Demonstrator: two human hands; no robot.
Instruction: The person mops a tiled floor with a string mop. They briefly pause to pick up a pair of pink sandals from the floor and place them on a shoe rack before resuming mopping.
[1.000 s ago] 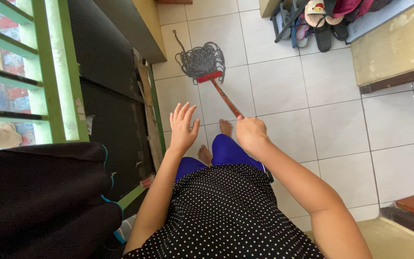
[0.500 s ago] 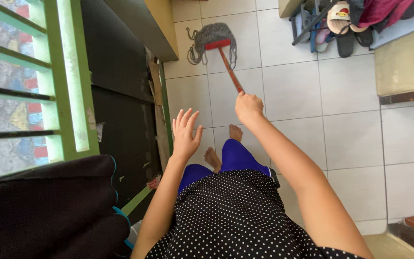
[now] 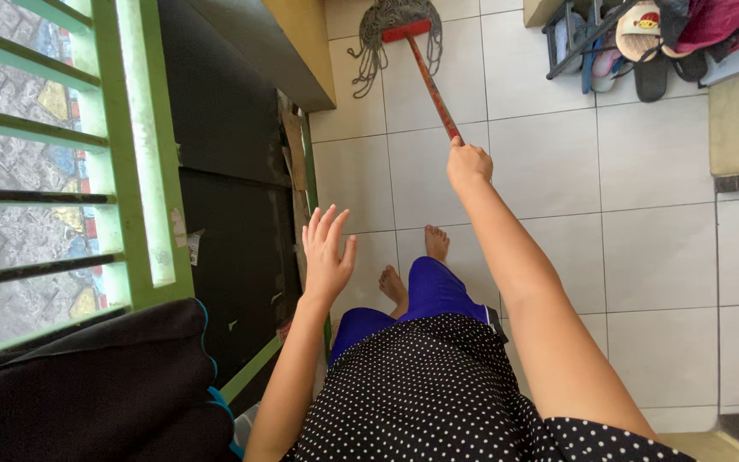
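The person's right hand is clenched around the near end of a mop's red handle, with the arm stretched out straight over the floor. The handle slants away to the far side, where the mop head, a red bar with grey strings spread around it, rests on the white tiled floor close to the corner of a dark cabinet on the left. The left hand hangs in the air with its fingers spread and released, holding nothing, just beside the dark panel and the green frame of the barred window on the left. Two bare feet stand on the tiles below the hands, near the person, under blue trousers and a black dotted top. At the far right a low rack holds slippers and sandals, well apart from the mop. A dark cloth lies bunched at the near left.
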